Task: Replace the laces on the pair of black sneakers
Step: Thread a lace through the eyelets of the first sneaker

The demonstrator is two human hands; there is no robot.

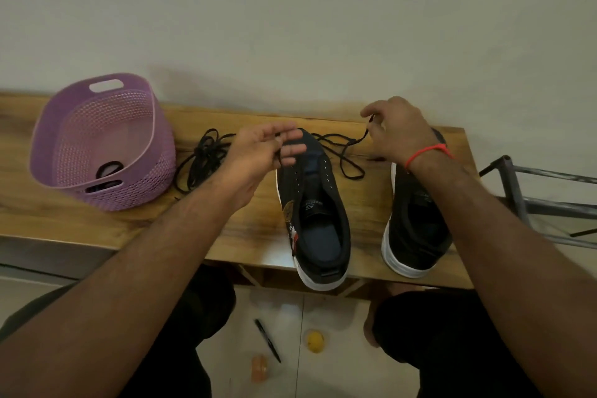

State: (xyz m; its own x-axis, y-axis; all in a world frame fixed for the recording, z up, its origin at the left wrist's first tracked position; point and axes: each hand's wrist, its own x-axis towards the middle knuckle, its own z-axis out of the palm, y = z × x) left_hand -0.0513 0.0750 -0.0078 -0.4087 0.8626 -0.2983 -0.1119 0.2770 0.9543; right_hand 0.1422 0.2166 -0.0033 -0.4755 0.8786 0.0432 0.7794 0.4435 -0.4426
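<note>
Two black sneakers with white soles stand on a wooden table [252,223], toes toward the wall. The left sneaker [315,210] has bare eyelets and sits between my arms. The right sneaker [415,229] is partly hidden under my right forearm. A black lace [342,155] runs slack across the toe of the left sneaker. My left hand [261,155] pinches one end of it above the toe. My right hand [395,132] pinches the other end, raised near the wall. A tangled heap of black laces [203,158] lies left of the shoes.
A purple perforated basket [103,142] with a dark item inside stands at the table's left. A grey metal rack [542,200] is at the right. On the floor below lie a black pen [268,341], a yellow ball [315,341] and an orange object [259,367]. My knees are under the table edge.
</note>
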